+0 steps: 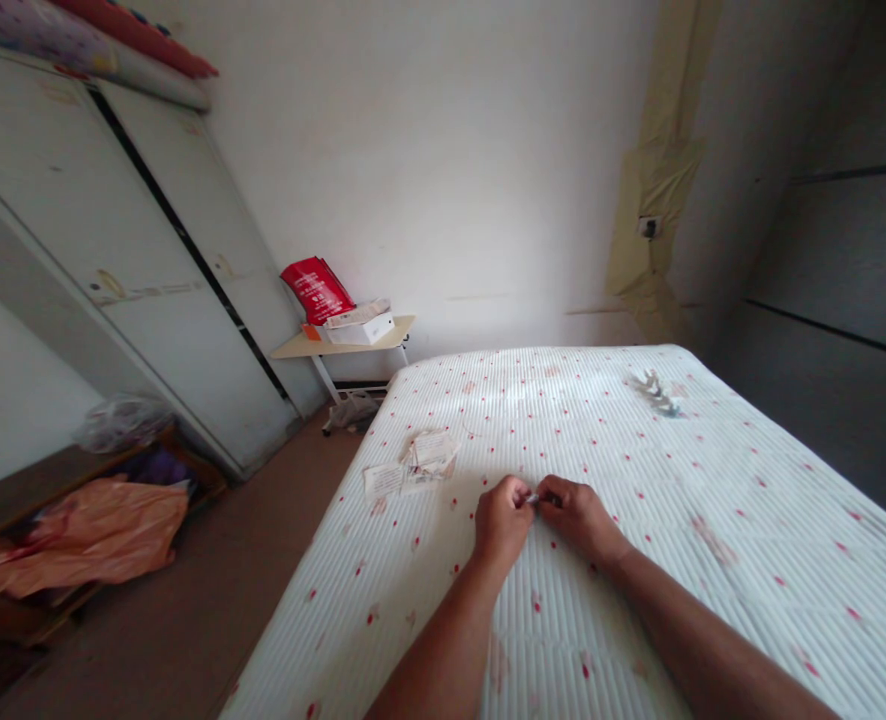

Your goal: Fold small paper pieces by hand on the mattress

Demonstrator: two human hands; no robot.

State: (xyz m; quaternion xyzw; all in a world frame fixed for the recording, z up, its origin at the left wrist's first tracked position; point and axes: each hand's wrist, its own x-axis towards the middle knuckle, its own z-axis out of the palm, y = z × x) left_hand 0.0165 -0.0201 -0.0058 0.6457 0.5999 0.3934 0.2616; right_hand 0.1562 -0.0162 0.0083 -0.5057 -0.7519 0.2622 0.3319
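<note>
Both hands meet over the middle of a bed with a white ribbed cover (563, 620) dotted in red. My left hand (504, 515) is closed in a pinch on one end of a small pale twisted piece (533, 498). On its other end, my right hand (574, 510) is pinched too. Fingers hide most of the piece, and I cannot make out its material. Several printed paper pieces (428, 455) lie on the cover left of my hands. Farther back at the right rests a group of small twisted pieces (654, 392), greyish white.
Beyond the bed's left far corner stands a small table (300, 347) with a red bag (317, 290) and a white box (362, 328). Wardrobe doors (165, 250) line the left. An orange plastic bag (105, 535) lies on a low wooden unit. A wall is behind the bed.
</note>
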